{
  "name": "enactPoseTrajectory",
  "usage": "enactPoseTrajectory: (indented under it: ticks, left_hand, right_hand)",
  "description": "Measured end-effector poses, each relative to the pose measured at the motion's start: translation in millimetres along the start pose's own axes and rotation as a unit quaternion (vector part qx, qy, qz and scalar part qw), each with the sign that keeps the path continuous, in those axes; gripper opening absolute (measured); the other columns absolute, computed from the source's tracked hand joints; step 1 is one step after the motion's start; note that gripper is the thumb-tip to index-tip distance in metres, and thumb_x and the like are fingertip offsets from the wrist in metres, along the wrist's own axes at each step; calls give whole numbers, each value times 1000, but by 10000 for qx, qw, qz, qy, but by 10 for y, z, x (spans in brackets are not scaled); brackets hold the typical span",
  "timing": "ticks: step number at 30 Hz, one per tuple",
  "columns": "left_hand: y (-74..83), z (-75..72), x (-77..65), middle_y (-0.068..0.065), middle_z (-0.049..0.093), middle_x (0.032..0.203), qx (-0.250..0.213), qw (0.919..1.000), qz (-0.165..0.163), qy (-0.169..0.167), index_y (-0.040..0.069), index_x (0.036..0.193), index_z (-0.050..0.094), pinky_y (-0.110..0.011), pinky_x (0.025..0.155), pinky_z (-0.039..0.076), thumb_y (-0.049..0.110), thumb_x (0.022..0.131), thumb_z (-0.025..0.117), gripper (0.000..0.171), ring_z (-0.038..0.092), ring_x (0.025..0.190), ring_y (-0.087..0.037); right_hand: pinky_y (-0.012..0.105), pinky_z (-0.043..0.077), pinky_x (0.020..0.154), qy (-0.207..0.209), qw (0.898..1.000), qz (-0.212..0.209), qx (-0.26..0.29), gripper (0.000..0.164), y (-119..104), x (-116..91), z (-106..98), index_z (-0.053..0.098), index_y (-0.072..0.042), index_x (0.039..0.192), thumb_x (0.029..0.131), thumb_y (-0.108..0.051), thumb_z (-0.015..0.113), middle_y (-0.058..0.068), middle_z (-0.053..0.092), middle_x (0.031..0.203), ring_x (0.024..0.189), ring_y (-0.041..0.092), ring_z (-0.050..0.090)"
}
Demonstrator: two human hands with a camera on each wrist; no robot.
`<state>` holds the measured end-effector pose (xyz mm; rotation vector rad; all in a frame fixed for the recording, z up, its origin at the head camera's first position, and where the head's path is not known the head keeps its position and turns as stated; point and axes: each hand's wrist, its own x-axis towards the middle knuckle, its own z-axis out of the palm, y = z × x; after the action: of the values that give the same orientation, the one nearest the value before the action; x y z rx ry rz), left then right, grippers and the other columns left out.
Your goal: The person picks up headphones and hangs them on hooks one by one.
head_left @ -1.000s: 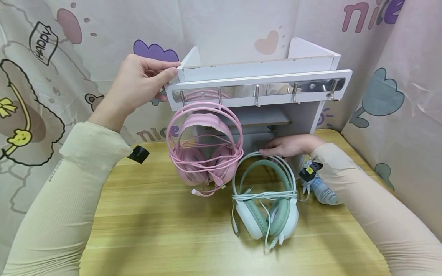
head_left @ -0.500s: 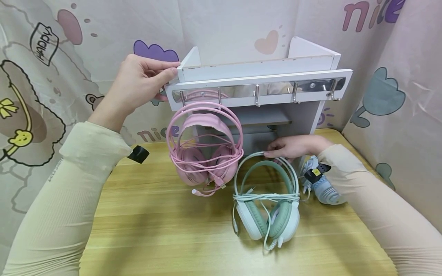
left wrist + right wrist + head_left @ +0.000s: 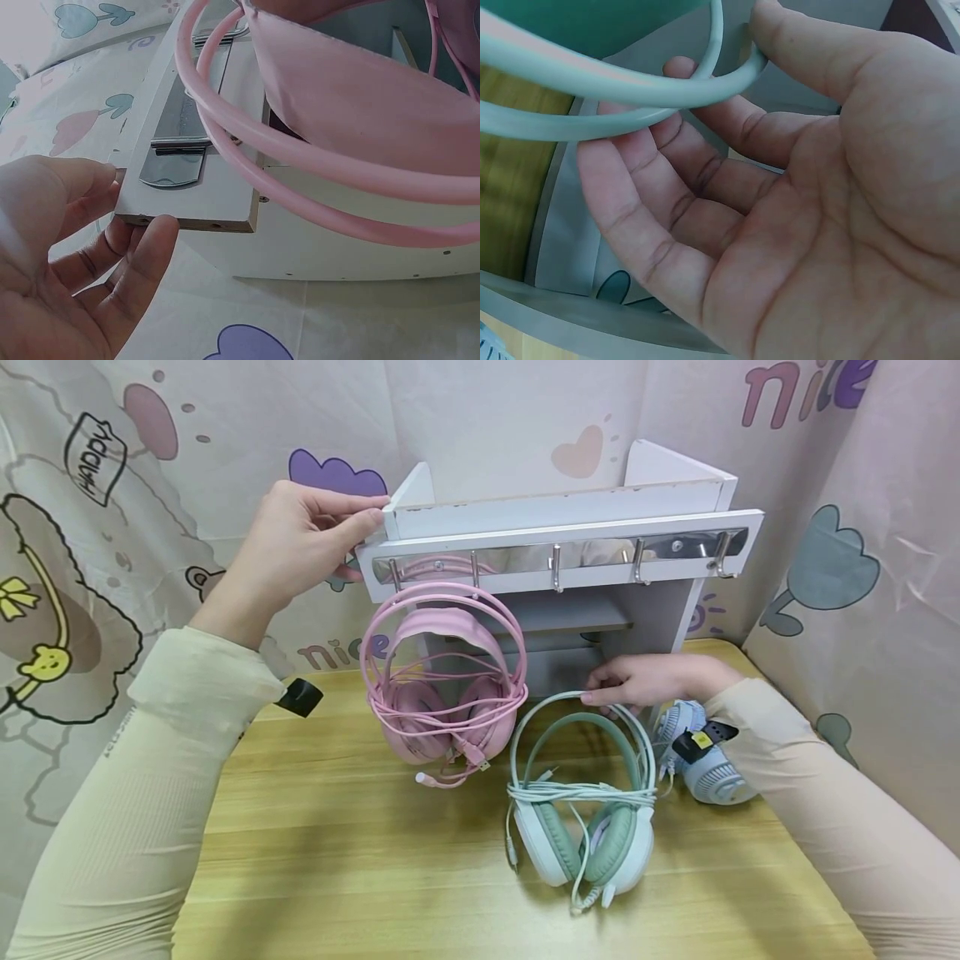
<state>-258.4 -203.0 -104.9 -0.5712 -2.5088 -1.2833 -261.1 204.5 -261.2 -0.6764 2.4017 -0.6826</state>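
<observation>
My right hand point(image 3: 652, 681) pinches the top band of white-and-green headphones point(image 3: 636, 852), its thumb over the band and the fingers beneath. They hang upright in front of the shelf, their cable wound round the middle. In the right wrist view, two pale green band tubes point(image 3: 660, 91) cross my curled fingers point(image 3: 619, 187). At the upper left, my left hand point(image 3: 311, 543) grips the left end of a white shelf unit point(image 3: 555, 518). Pink headphones point(image 3: 446, 622) with a wound cable hang from hooks at the left of its metal hook strip point(image 3: 517, 558).
Light-blue headphones point(image 3: 716, 777) lie on the wooden table point(image 3: 360, 868) at the right, beside the shelf and partly behind my right wrist. Several metal hooks, including one in the middle point(image 3: 556, 568), hold nothing. A printed cloth point(image 3: 510, 418) surrounds the table.
My right hand has shifted slightly right, carrying the white-and-green headphones a little right and down. My left hand keeps its grip on the shelf, and the pink headphones hang as before.
</observation>
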Motion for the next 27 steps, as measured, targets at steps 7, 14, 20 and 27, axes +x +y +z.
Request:
enactPoseTrajectory:
  ticks: [7,14,20,27]
  left_hand:
    - [-2,3,-6,13,78,94,30,10000,24,15,15,133,78,-21,59,66,30,103,75,34,68,77,-6]
    - [-7,1,-1,13,78,96,22,10000,-48,20,16,134,77,-21,59,66,30,103,75,35,67,78,-7]
    - [-8,4,-4,13,78,96,23,10000,-57,7,17,135,77,-22,60,66,30,103,75,35,67,78,-8]
    - [-7,3,-7,13,78,97,18,10000,-39,10,16,135,77,-22,60,66,30,103,75,35,68,79,-7]
  right_hand:
    - [32,63,80,184,9996,-58,-181,31,-6,-70,8,67,-9,119,113,-38,56,7,69,104,92,16,64]
    - [37,64,78,355,9988,-150,-299,32,-52,-163,18,67,-10,122,113,-39,58,6,70,104,89,15,64]
    - [34,64,78,551,9971,-248,-462,30,-112,-239,35,68,-10,122,112,-36,60,3,70,100,89,15,65]
    - [28,57,67,791,9934,-380,-745,27,-183,-319,49,70,-11,119,112,-36,60,-2,69,92,78,14,62]
